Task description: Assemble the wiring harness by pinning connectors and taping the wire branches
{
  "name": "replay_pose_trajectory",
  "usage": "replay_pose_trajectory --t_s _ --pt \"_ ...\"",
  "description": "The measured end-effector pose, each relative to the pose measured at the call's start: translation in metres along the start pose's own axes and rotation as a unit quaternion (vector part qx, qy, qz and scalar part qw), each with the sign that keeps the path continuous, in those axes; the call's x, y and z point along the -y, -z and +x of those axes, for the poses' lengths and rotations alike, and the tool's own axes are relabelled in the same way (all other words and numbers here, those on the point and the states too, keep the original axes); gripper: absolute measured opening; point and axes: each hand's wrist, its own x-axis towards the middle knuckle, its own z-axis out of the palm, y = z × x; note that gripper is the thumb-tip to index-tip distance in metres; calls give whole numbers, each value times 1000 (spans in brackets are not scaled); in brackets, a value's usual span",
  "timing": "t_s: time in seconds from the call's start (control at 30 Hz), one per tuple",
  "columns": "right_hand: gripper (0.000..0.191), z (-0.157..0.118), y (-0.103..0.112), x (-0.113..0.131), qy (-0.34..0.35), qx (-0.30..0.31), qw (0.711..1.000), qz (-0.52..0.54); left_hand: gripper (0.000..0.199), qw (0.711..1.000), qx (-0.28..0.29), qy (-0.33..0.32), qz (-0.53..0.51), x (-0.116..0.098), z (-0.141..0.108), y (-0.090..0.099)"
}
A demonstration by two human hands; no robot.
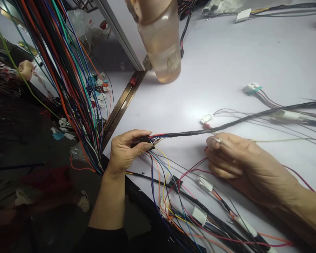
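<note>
My left hand (125,149) grips a black connector (146,141) between thumb and fingers at the table's near left. Several coloured wires run out of it, some into a black-wrapped cable (189,133) that stretches right, others hanging loose below. My right hand (231,158) is closed in a pinch to the right of the connector, apart from it. A small pale tip (217,140), seemingly a wire end, shows between thumb and forefinger. Dark red wire (197,171) reaches the curled lower fingers. Just beyond that hand lies a small white connector (206,118).
A bundle of long coloured wires (65,80) hangs at left. A bottle of liquid (163,45) stands behind, by a metal-edged panel (121,35). White connectors (199,215) and wrapped cables lie in front. Another person's hand (25,69) shows at far left.
</note>
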Motion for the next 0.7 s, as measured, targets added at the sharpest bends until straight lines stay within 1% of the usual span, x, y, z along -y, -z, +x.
replay_pose_trajectory --t_s 0.27,0.5,0.6,0.7 --pt "20 0 1 -1 6 -6 1000 -3 23 999 4 19 -28 -2 2 0" --pt "20 -1 2 0 3 -9 1000 -2 20 999 16 30 -20 -1 1 4" --pt "20 0 1 0 2 -6 1000 5 20 1000 4 29 0 0 2 3" --pt "19 1 0 0 7 -1 1000 9 22 998 -26 25 47 4 3 -2"
